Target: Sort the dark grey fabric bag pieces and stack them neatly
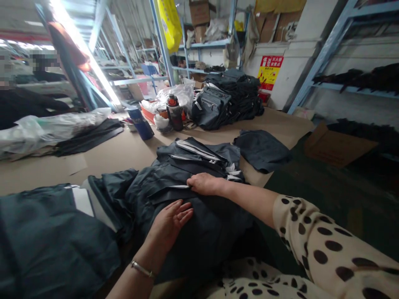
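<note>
A heap of dark grey-blue fabric pieces with white strips lies on the brown table in front of me. My left hand rests flat on the near part of the heap, fingers stretched out and together. My right hand lies a little farther on, palm down, its fingers curled at the edge of a fabric piece beside a white strip; whether it pinches the cloth is hidden. More folded pieces lie stacked just beyond the right hand.
A separate dark piece lies to the right, more fabric at near left. Farther back stand a blue cup, a dark bottle, plastic bags and a pile of dark bags. Blue shelving surrounds the table; a cardboard sheet lies right.
</note>
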`<state>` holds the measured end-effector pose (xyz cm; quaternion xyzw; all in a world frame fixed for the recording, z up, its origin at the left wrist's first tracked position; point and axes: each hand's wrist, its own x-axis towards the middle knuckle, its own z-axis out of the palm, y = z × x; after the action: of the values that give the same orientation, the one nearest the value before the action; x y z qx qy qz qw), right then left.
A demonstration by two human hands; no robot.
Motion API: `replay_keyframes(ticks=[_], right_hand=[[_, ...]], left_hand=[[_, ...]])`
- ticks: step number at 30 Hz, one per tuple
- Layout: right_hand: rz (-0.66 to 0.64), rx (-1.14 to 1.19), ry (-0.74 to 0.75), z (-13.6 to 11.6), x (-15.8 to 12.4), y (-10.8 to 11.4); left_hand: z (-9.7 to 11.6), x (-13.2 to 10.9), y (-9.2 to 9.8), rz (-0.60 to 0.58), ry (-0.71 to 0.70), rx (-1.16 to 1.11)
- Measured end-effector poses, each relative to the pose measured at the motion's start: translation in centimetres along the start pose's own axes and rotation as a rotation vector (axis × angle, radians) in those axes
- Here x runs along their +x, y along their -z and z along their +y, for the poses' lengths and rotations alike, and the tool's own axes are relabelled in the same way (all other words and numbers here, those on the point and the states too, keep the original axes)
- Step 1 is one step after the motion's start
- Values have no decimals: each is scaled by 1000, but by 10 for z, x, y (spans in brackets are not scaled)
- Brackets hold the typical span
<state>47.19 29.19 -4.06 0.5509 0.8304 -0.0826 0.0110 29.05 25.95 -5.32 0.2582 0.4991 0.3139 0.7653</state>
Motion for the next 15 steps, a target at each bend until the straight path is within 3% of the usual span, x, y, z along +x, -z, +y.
replay_keyframes(ticks=[4,7,10,13,15], right_hand=[[76,55,-63,-21,-9,9],[196,180,-56,-43,-31,15],[266,550,-21,-54,-53,19],[164,1002,-24,-47,-69,25],[121,1181,-32,-36,-76,28]], left_hand=[[1,3,-2,46,-16,-82],[4,-11,-2,27,-62,-137],[6,-37,1,-24,-119,-110],[4,-67,12,-15,-99,-42],[2,-86,24,24,-43,5]])
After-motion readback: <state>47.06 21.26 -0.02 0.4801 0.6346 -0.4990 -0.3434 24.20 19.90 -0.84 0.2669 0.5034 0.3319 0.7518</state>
